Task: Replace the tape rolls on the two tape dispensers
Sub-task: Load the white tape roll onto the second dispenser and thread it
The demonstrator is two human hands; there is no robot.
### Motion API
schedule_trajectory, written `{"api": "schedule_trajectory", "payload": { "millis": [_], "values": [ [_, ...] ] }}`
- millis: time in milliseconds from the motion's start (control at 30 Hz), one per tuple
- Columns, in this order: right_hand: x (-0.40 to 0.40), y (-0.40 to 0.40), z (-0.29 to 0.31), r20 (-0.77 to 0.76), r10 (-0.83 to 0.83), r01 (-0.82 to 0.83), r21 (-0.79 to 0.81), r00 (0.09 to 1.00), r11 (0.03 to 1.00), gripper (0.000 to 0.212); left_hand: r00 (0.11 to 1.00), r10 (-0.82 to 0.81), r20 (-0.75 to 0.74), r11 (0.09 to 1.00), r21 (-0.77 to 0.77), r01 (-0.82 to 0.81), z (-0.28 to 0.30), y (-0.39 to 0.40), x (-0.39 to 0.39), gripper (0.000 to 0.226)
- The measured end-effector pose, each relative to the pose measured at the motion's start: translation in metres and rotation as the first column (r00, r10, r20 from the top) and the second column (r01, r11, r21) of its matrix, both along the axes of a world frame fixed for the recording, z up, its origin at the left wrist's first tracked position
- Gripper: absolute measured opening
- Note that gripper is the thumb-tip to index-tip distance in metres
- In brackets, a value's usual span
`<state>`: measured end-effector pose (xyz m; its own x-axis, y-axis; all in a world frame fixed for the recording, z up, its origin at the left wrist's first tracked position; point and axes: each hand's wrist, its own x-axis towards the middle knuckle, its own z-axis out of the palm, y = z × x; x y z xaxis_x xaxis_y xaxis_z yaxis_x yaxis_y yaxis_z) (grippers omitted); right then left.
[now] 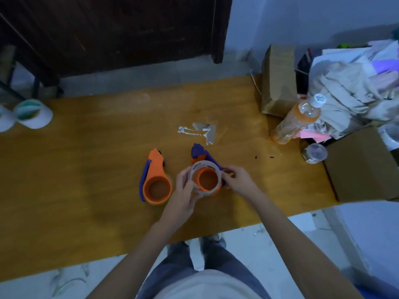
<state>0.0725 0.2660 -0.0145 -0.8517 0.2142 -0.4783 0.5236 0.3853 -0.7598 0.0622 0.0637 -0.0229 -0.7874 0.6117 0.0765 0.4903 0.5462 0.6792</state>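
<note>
On the far left edge of the wooden desk [86, 147] stand white tape rolls [33, 114]. Near the middle lies the orange tape dispenser [156, 180], a roll under it. Just right, the left hand [183, 197] and right hand [238, 180] both grip a clear tape roll [216, 169] around the hub of the purple tape dispenser [199, 152]. At the far right stands an orange drink bottle [295, 121] beside cardboard boxes [278, 83]

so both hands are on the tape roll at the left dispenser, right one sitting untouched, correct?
Not quite. The head view shows the left hand and right hand on the tape roll at the right dispenser; the left dispenser is the one sitting untouched on the table.
</note>
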Motion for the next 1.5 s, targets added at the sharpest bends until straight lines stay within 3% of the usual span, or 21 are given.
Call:
{"api": "schedule_trajectory", "payload": {
  "millis": [333, 467, 533, 700, 933, 1100, 1233, 1300, 1433, 1500],
  "values": [
    [-0.001, 0.026, 0.006, -0.057, 0.391, -0.358, 0.298, 0.919, 0.885, 0.029, 0.995, 0.101, -0.009, 0.972, -0.212, -0.1, -0.005, 0.013, 0.018, 0.023],
    [-0.009, 0.042, 0.009, 0.016, 0.532, -0.465, 0.509, 0.846, 0.724, 0.022, 0.998, 0.066, -0.003, 0.955, -0.288, -0.064, 0.0, 0.015, 0.016, 0.02],
    [-0.012, 0.051, 0.011, 0.041, 0.541, -0.471, 0.548, 0.84, 0.691, 0.023, 0.999, 0.046, -0.014, 0.949, -0.313, -0.048, 0.004, 0.014, 0.016, 0.023],
    [-0.006, 0.064, 0.011, 0.021, 0.485, -0.457, 0.369, 0.874, 0.809, 0.026, 0.995, -0.046, -0.093, 0.942, -0.336, 0.012, 0.011, 0.024, 0.019, 0.034],
    [-0.004, 0.067, 0.009, 0.024, 0.437, -0.426, 0.283, 0.899, 0.86, 0.037, 0.998, -0.054, -0.011, 0.908, -0.416, 0.044, -0.004, 0.039, 0.022, 0.022],
    [-0.008, 0.061, 0.012, 0.08, 0.397, -0.404, 0.252, 0.914, 0.879, 0.035, 0.999, 0.043, -0.006, 0.945, -0.324, -0.043, -0.02, 0.041, 0.024, 0.032],
    [-0.016, 0.047, 0.008, 0.196, 0.358, -0.397, 0.221, 0.913, 0.891, 0.051, 0.966, 0.187, 0.18, 0.971, -0.185, -0.154, -0.02, 0.041, 0.027, 0.057],
    [-0.018, 0.036, 0.006, 0.22, 0.353, -0.389, 0.148, 0.909, 0.909, 0.058, 0.968, 0.176, 0.182, 0.978, -0.145, -0.151, -0.017, 0.043, 0.027, 0.045],
    [-0.018, 0.023, -0.001, 0.199, 0.317, -0.359, 0.228, 0.927, 0.905, 0.035, 0.977, 0.147, 0.154, 0.988, -0.072, -0.137, -0.005, 0.042, 0.025, 0.023],
    [-0.016, 0.023, 0.002, 0.233, 0.195, -0.207, 0.03, 0.953, 0.978, 0.032, 0.99, 0.096, 0.105, 0.995, -0.038, -0.092, 0.003, 0.038, 0.021, 0.016]
  ]
}}
